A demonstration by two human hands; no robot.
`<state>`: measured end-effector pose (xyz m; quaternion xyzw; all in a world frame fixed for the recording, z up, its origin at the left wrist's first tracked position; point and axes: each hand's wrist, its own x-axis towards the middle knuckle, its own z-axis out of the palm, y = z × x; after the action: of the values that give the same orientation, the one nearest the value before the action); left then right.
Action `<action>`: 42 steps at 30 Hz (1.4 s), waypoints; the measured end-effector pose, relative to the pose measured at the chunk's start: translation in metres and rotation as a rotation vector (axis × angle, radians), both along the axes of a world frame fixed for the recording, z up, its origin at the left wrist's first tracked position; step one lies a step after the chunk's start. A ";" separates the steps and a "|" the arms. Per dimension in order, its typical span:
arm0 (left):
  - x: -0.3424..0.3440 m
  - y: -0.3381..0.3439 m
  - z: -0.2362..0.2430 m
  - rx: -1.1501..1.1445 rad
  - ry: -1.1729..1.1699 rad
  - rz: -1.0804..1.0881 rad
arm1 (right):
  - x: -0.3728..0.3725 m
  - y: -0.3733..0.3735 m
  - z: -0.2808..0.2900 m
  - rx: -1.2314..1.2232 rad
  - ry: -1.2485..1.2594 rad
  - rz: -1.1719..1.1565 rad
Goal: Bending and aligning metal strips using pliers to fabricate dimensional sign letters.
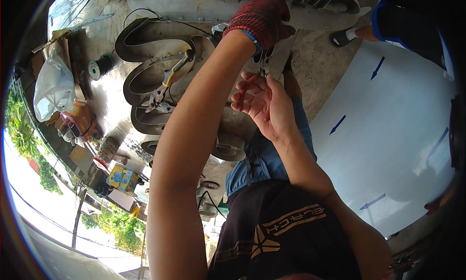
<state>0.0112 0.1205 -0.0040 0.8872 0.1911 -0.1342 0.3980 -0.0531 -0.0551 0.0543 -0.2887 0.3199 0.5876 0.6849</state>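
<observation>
- Holding a red-handled hand tool [248, 80] in the bare right hand [268, 104], just above the middle of the view, its working end toward 12 o'clock.
- Curling the right fingers loosely around the red handles, with the palm partly in sight.
- Reaching toward 12 o'clock from the tool with the left hand [258, 23], in a red-and-black knitted glove.
- Bending the left fingers away past the wrist, tips hidden in shadow; impossible to tell whether closed on anything.
- Near the glove, toward 11 o'clock, a long flat grey metal piece [187, 12].
- At 9 o'clock from the tool, curved metal strips [127, 88] set on edge in looping outlines.
- Lying across these strips, a yellow-handled tool [170, 77] with metal jaws toward 7 o'clock.
- Farther out, between 9 and 10 o'clock, a dark green wire spool [100, 67]; beyond, at 9 o'clock, a clear plastic bag [54, 88].
- Toward 8 o'clock, a yellow-and-blue box [122, 178].
- Toward 2 o'clock, another person's foot [343, 38] in a dark sandal.
- Toward 3 o'clock, a large white sheet [383, 100] with blue arrows.
</observation>
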 end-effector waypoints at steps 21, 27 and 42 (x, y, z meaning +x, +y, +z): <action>0.000 0.000 0.009 -0.041 0.046 0.047 | 0.004 -0.003 0.018 0.006 -0.011 0.028; -0.001 0.001 0.005 -0.027 0.048 0.045 | 0.001 -0.001 0.015 0.045 0.019 -0.030; 0.001 -0.001 0.009 -0.025 0.052 0.040 | 0.006 0.003 0.020 0.041 -0.024 -0.005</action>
<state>0.0124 0.1199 0.0047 0.8744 0.2174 -0.1514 0.4066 -0.0470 -0.0525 0.0740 -0.2811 0.3002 0.5888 0.6959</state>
